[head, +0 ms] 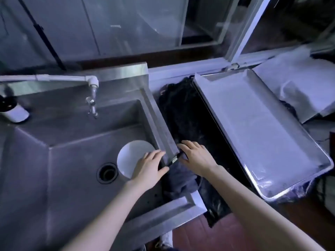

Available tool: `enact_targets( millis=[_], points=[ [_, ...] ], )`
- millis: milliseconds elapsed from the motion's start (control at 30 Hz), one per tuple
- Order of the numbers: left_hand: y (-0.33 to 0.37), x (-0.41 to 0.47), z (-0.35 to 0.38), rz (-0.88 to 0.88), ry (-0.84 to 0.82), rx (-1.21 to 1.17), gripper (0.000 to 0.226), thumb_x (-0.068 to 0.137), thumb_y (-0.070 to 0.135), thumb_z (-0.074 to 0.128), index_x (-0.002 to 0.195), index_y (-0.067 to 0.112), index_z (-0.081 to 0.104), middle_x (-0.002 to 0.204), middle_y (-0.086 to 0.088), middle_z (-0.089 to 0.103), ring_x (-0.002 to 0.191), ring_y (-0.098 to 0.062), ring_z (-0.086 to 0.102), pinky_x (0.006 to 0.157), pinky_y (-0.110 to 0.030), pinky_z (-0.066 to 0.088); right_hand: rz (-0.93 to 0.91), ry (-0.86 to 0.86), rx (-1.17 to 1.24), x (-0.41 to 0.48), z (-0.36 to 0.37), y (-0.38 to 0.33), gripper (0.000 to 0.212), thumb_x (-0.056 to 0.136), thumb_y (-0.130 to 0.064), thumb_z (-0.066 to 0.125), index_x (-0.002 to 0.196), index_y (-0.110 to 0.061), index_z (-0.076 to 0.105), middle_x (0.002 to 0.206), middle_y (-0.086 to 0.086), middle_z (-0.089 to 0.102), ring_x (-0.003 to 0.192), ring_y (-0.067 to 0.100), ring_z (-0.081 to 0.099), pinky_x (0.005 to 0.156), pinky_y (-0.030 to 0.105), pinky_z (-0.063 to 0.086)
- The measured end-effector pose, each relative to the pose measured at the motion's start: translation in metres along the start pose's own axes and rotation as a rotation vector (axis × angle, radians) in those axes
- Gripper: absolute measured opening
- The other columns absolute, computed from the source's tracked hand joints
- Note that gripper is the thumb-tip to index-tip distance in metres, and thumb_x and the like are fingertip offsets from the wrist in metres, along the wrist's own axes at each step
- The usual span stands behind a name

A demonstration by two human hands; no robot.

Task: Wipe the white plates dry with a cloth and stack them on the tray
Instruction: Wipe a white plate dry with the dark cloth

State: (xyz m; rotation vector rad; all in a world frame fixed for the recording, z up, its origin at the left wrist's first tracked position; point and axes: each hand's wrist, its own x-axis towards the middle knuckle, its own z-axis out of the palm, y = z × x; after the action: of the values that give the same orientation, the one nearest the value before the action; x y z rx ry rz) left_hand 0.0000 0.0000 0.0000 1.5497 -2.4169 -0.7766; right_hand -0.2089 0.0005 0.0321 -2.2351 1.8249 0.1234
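A steel sink (72, 142) fills the left half of the frame, with a tap (92, 100) hanging over its upper part and a round drain (107, 173) near the middle of its floor. Inside the basin, just right of the drain, a white plate (129, 156) leans against the right wall; whether more plates sit behind it cannot be told. The left hand (149, 168) lies over the plate's lower right edge, fingers spread and open, its thumb toward the sink's rim. A dark cloth (179, 180) is draped over that rim at lower centre. The right hand (196, 156) rests flat just above the cloth, fingers apart, gripping nothing visible. In the right half of the frame a large rectangular metal tray (204, 84) lies tilted on the bench, with nothing in it. Between sink and tray runs a dark gap holding crumpled black material (181, 109).
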Motion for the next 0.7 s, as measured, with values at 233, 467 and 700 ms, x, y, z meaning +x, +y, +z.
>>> enact_targets(
  millis=[233, 467, 700],
  points=[
    [0.018, 0.022, 0.066, -0.207, -0.144, -0.136, 0.06, 0.092, 0.033, 0.064, 0.144, 0.016, 0.04, 0.143, -0.002, 0.045, 0.127, -0.026, 0.046, 0.101, -0.035, 0.039, -0.012, -0.22, 0.062, 0.007, 0.053, 0.033, 0.081, 0.092, -0.049, 0.062, 0.157, -0.031, 0.019, 0.156, 0.0, 0.031, 0.138, 0.025, 0.037, 0.109, 0.038, 0.036],
    [0.024, 0.032, 0.08, -0.336, -0.027, -0.17, 0.046, 0.084, 0.026, 0.073, 0.125, 0.015, 0.055, 0.12, -0.005, 0.056, 0.111, -0.029, 0.052, 0.091, -0.04, 0.045, -0.025, -0.196, 0.211, 0.009, 0.065, 0.039, 0.072, 0.089, -0.037, 0.069, 0.15, -0.023, 0.032, 0.127, 0.005, 0.048, 0.114, 0.028, 0.048, 0.097, 0.04, 0.043],
    [0.016, 0.018, 0.059, -0.349, -0.029, -0.364, 0.013, 0.094, 0.023, 0.063, 0.095, 0.011, 0.058, 0.095, -0.004, 0.06, 0.091, -0.021, 0.055, 0.077, -0.029, 0.042, -0.112, -0.078, 0.318, 0.014, 0.055, 0.03, 0.041, 0.095, -0.042, 0.062, 0.107, -0.002, 0.067, 0.099, 0.011, 0.053, 0.095, 0.028, 0.051, 0.086, 0.038, 0.045]
  ],
)
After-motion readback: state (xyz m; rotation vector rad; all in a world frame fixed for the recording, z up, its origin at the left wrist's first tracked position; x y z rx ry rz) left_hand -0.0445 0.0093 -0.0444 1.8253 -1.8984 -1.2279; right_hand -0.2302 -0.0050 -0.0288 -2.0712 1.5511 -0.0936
